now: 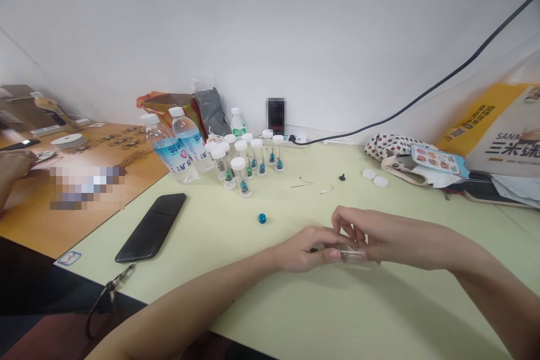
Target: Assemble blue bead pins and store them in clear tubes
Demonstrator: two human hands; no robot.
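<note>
A clear plastic tube (352, 253) lies sideways between my hands, low over the table. My left hand (306, 248) grips its left end between thumb and fingers, and a small dark piece shows there, too small to name. Curled over the tube's right end is my right hand (379, 236), its fingertips partly hidden. Beyond my hands sit a blue round piece (262, 218), a black small part (342, 178), a thin bent wire (301, 184) and a short metal pin (326, 190). Two white round discs (380, 181) lie farther right.
Several white-capped tubes (243, 180) with blue or green pieces stand at the back, beside water bottles (189, 140). A black phone (152, 228) lies left. A patterned pouch (394, 147) and yellow-white bag (498, 129) fill the right. Another person's hand (17, 166) is far left.
</note>
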